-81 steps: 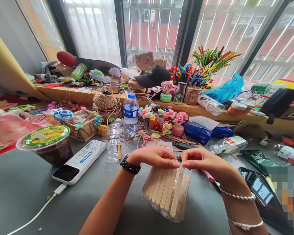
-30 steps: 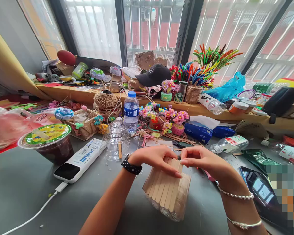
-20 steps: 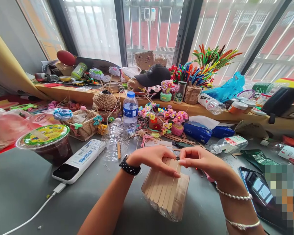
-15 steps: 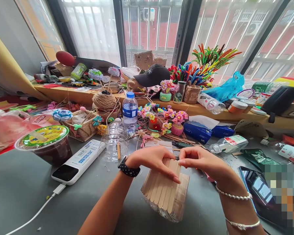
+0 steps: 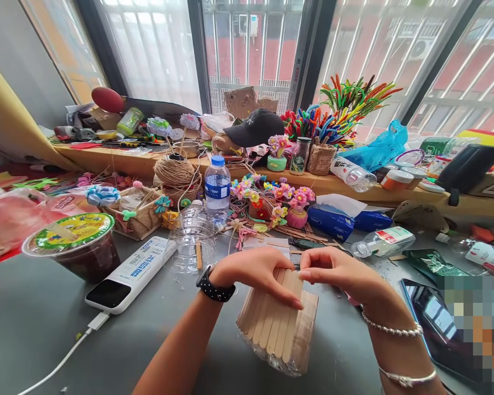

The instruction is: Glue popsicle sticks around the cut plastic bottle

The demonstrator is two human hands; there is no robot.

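A clear plastic bottle covered with wooden craft sticks (image 5: 276,323) lies on the grey table (image 5: 37,323) in front of me. My left hand (image 5: 257,271), with a black watch on the wrist, rests on the sticks' far end and presses down with its fingers. My right hand (image 5: 337,270) pinches the top of the rightmost stick between thumb and forefinger. Two bracelets circle my right wrist.
A white power bank (image 5: 132,274) with a cable lies to the left, beside a sealed cup (image 5: 74,246) and a cut clear bottle (image 5: 191,238). A water bottle (image 5: 217,189), twine spool (image 5: 176,171), pipe-cleaner flowers (image 5: 286,200), tissue packs (image 5: 332,222) and a dark phone (image 5: 434,321) crowd the rest.
The rightmost stick, tilted up and held loose 2.7 s ago, now lies flat against the bottle with the others. Both hands stay at the sticks' far end.
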